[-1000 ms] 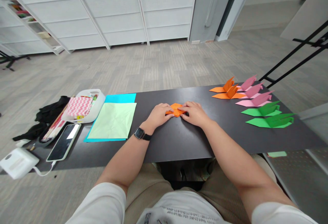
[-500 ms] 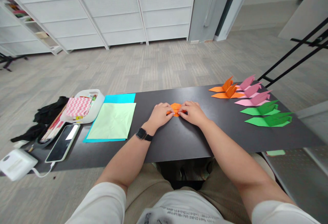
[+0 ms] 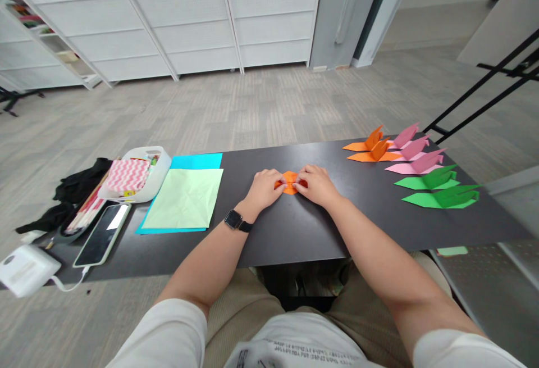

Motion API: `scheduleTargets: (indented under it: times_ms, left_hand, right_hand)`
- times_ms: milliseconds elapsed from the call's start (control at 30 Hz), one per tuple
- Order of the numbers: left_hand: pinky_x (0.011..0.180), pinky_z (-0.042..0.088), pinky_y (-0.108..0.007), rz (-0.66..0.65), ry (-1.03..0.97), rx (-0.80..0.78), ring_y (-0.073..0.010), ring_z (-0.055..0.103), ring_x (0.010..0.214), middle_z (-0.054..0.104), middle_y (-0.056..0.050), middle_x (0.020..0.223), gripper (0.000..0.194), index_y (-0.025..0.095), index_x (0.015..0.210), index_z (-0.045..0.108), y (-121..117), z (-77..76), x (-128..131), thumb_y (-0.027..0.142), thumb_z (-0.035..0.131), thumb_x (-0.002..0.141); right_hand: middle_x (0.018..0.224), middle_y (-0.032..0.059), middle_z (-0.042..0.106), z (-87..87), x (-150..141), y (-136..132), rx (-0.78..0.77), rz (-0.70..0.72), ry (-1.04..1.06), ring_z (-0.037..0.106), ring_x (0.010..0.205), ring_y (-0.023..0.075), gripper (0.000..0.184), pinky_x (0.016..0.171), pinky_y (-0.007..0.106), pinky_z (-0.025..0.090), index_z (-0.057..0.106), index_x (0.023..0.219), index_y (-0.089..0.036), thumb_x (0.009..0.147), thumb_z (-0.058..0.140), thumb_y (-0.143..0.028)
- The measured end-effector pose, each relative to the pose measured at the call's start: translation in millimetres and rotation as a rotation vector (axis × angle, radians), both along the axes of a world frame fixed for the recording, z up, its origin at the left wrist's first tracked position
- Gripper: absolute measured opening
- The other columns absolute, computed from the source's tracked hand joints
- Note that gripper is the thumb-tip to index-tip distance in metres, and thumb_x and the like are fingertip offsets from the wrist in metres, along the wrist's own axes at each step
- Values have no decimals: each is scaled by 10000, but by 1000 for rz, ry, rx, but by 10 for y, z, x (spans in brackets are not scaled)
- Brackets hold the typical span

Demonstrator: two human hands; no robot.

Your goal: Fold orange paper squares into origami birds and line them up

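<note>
A small folded piece of orange origami paper [image 3: 289, 179] lies on the dark table [image 3: 295, 227] in front of me. My left hand [image 3: 264, 187] pinches its left side between thumb and fingers. On the opposite side, my right hand [image 3: 316, 184] grips the right edge the same way. The fingertips cover both ends of the paper, so only its middle shows, with a crease line across it.
To the right stand folded paper birds: orange [image 3: 370, 151], pink [image 3: 416, 160] and green [image 3: 442, 195]. At left lie light green paper sheets [image 3: 183, 199] over blue ones [image 3: 197, 160], a white basket [image 3: 160, 174], a phone [image 3: 101, 239], a white charger [image 3: 27, 269] and black cloth [image 3: 80, 185].
Both hands have drawn slightly closer together over the orange paper, and the fingertips have shifted inward along its edges. The things around have stayed in place.
</note>
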State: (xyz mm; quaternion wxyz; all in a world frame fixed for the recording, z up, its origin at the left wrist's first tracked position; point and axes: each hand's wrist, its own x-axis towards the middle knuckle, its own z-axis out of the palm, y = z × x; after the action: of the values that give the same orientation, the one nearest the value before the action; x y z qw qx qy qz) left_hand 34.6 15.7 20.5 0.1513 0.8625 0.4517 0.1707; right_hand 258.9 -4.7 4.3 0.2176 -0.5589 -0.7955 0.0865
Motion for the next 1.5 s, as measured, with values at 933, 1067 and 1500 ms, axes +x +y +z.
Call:
scheduleTargets:
  times_ms: [933, 1067, 1500]
  left_hand:
    - [1063, 387, -471, -27, 5, 127, -259, 580, 1141, 744, -24, 1199, 212, 320, 1113, 797, -15, 50, -131, 238, 624, 1024]
    - [1102, 381, -463, -105, 29, 115, -254, 577, 1175, 742, -33, 1229, 261, 327, 1219, 778, -97, 42, -25, 274, 578, 1059]
    - [1111, 382, -490, -71, 97, 114, -276, 551, 1187, 693, -57, 1261, 301, 337, 1220, 805, -74, -1, -32, 395, 550, 1071]
  right_hand:
    - [1362, 97, 636, -88, 75, 13, 17, -148, -48, 535, 1254, 336, 273, 1087, 522, 400, 828, 1170, -357, 907, 811, -429]
    - [1345, 133, 634, -97, 25, -2, 75, -200, -64, 530, 1233, 361, 269, 1041, 535, 414, 829, 1132, -310, 908, 797, -456]
    - [1280, 109, 669, -29, 111, -2, 25, -76, -6, 561, 1216, 334, 218, 1067, 537, 426, 858, 1051, -293, 992, 669, -383]
